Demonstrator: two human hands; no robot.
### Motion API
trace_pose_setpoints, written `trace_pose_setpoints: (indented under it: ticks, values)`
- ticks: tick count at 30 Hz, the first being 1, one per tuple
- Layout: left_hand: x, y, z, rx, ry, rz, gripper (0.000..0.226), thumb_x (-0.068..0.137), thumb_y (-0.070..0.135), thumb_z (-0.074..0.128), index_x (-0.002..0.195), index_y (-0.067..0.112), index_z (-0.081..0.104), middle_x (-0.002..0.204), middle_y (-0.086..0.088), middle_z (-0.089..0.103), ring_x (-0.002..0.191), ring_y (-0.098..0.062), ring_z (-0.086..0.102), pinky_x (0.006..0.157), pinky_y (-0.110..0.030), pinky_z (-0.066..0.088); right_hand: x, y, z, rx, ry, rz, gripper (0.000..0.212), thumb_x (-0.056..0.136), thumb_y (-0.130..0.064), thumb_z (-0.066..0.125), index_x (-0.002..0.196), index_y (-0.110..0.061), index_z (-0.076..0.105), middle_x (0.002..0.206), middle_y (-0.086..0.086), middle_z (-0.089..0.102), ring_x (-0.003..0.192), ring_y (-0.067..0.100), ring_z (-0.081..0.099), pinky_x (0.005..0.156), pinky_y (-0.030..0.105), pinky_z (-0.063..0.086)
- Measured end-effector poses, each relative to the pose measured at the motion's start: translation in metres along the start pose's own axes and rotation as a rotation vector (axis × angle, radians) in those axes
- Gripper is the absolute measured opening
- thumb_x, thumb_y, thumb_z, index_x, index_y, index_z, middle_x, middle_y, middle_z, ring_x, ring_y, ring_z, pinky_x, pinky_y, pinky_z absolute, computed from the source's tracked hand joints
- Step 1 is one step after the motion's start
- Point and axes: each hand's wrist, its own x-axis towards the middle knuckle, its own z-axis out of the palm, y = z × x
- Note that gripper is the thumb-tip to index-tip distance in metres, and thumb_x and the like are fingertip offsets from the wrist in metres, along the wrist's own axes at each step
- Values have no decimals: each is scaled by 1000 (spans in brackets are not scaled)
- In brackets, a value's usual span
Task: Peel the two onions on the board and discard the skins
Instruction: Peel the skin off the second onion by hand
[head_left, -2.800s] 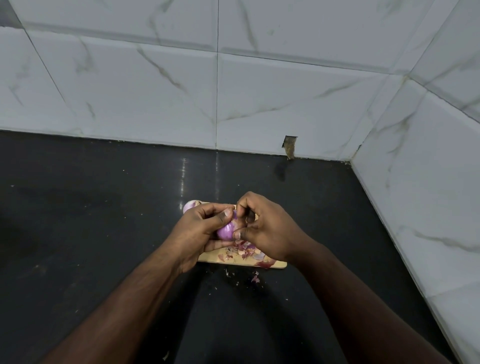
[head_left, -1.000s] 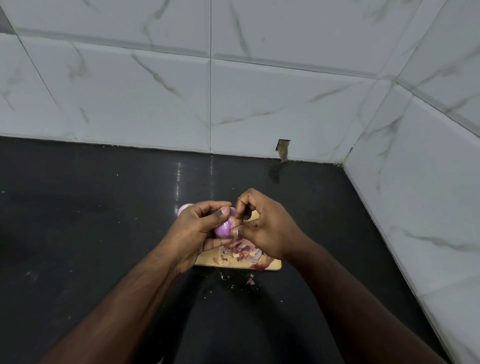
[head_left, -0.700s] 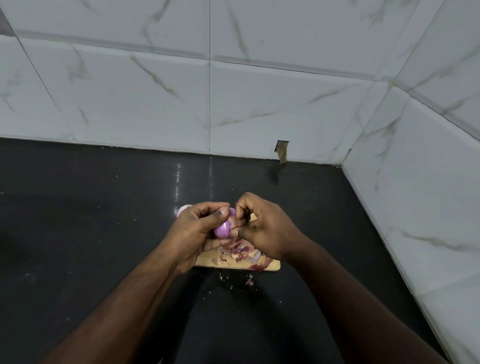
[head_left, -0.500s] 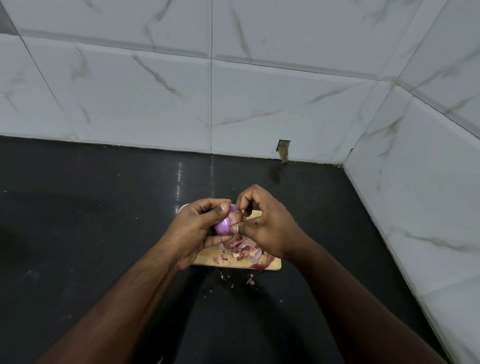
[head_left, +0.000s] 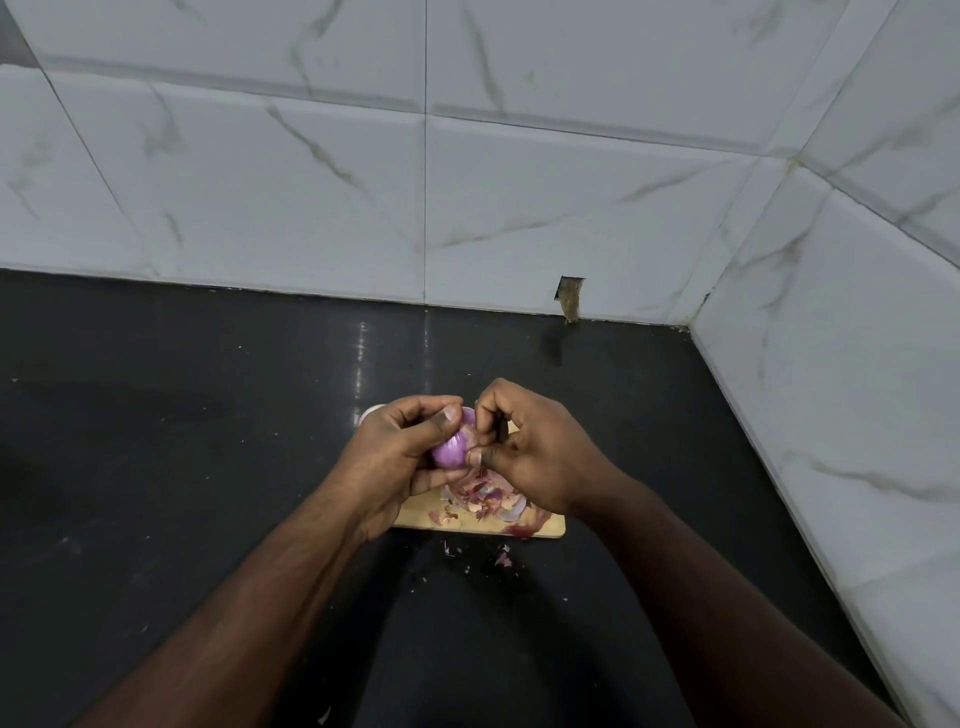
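Head view | our left hand (head_left: 395, 457) grips a glossy purple, mostly peeled onion (head_left: 451, 450) | our right hand (head_left: 535, 457) pinches its skin | skin scraps (head_left: 485, 496) litter the cutting board (head_left: 545, 527)

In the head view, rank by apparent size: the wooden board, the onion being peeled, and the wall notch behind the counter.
1. Wooden board, largest though partly hidden by the hands.
2. Held onion, gripped by the left hand, picked at by the right hand.
3. Wall notch; farther from the camera, so unsure against the onion.
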Motion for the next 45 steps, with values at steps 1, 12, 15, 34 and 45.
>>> trace_pose_setpoints:
  ticks: [1,12,15,34,45]
  values:
    - [0,0,0,-6,5,1,42,81,25,71,118,5,70,108,-16,76,84,-27,76,65,-33,64,0,0,0,-12,-1,-4,33,79,-2,75,87,-24,52,85,-9,57,79,11,56,67,34,53]
    - [2,-2,-6,-22,-22,-29,31,94,11,65,124,5,67,113,-16,75,90,-28,75,71,-34,65,-1,1,7,62,49,38,34,77,-2,76,95,-22,55,91,-11,59,86,13,57,72,42,55]
    - [2,-4,-5,-15,-5,-14,31,94,10,65,125,6,67,112,-14,76,90,-26,75,71,-35,65,-1,2,7,17,48,36,33,78,-3,77,93,-23,55,91,-11,59,85,13,58,71,39,55]
    - [-1,-1,-8,-7,-22,-53,31,92,13,66,122,7,68,107,-14,77,91,-28,76,65,-30,64,2,0,-8,-208,-12,-93,25,86,-17,73,105,-24,58,99,-12,63,90,7,60,75,37,55]
    - [-1,1,-14,18,-5,-47,38,84,24,69,118,8,70,109,-18,75,93,-31,76,68,-32,64,-3,0,-3,-232,-103,-78,21,94,-13,59,104,-30,51,96,-22,50,96,-1,49,74,11,37]
